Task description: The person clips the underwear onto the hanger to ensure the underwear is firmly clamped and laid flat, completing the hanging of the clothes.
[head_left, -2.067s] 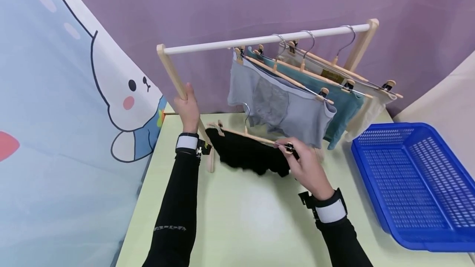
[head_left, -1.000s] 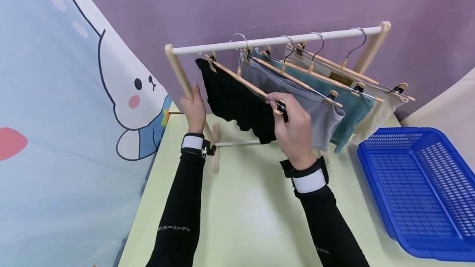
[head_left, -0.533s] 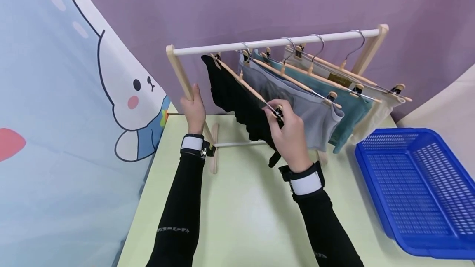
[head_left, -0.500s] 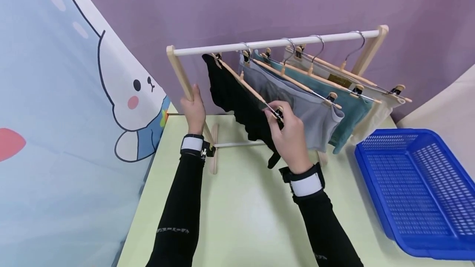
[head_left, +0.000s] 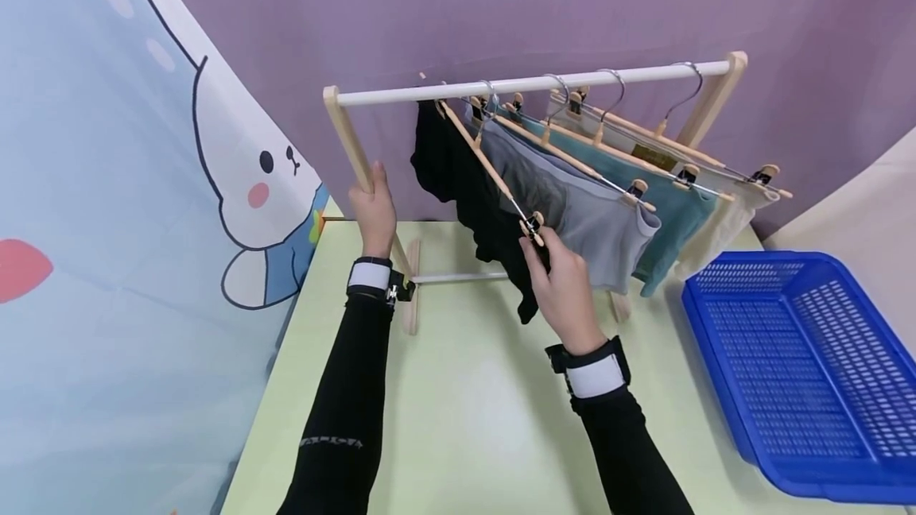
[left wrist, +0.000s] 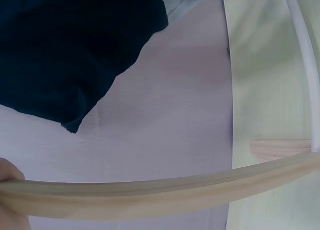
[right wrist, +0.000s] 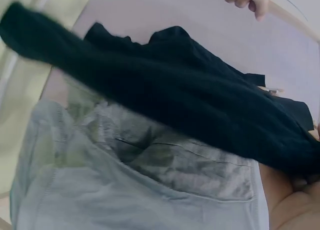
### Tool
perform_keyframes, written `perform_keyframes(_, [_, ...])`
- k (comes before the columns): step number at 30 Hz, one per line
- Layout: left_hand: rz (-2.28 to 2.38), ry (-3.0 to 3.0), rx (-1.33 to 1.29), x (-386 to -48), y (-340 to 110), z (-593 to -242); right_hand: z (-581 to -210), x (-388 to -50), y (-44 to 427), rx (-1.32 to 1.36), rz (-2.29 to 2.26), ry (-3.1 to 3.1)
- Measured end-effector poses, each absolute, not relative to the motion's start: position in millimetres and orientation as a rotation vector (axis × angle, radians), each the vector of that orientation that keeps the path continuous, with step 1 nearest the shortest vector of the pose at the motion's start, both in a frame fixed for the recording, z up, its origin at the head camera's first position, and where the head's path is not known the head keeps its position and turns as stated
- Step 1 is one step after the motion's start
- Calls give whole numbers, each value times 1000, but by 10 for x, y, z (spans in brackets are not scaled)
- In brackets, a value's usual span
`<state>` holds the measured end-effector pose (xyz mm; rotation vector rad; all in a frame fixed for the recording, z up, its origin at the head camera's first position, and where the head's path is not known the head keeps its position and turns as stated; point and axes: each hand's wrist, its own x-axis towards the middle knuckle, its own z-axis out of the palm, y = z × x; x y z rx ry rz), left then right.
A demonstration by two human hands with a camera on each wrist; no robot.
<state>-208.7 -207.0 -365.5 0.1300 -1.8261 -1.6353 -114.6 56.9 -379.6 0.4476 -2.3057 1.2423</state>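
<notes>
My left hand [head_left: 374, 211] grips the upright wooden post [left wrist: 150, 197] at the left of a small clothes rack with a white rail [head_left: 422, 92]. A clip hanger [head_left: 487, 164] hooks over that rail. From its clips hangs a black garment, seemingly underpants [head_left: 465, 189]; in the right wrist view the black cloth [right wrist: 165, 89] spreads across the middle. My right hand [head_left: 565, 284] pinches the near clip [head_left: 533, 226] at the hanger's end. Behind hang grey underpants [head_left: 594, 221], a teal garment [head_left: 654, 237] and a cream garment [head_left: 704, 221], each on a clip hanger.
A blue plastic basket [head_left: 787, 269] stands on the pale green table [head_left: 465, 420], right of the rack. The rack's lower crossbar [head_left: 458, 276] runs low behind the black garment. A purple curtain [head_left: 429, 6] backs the rack; a cartoon-print cloth [head_left: 129, 261] hangs at left.
The right hand has raised the hanger with the black garment from near the table to the rail, where its hook now sits. The hanger then slid slightly right and turned. The left hand stays on the post.
</notes>
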Motion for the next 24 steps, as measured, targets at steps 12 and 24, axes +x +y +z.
perform_keyframes(12, [-1664, -1879, 70, -2057, -2068, -3641, -4082, -1017, 688, 456, 1255, -2398])
perform_keyframes(24, [-1623, -2137, 57, -1832, -2197, -4045, -4347, -807, 1012, 454, 1207, -2636])
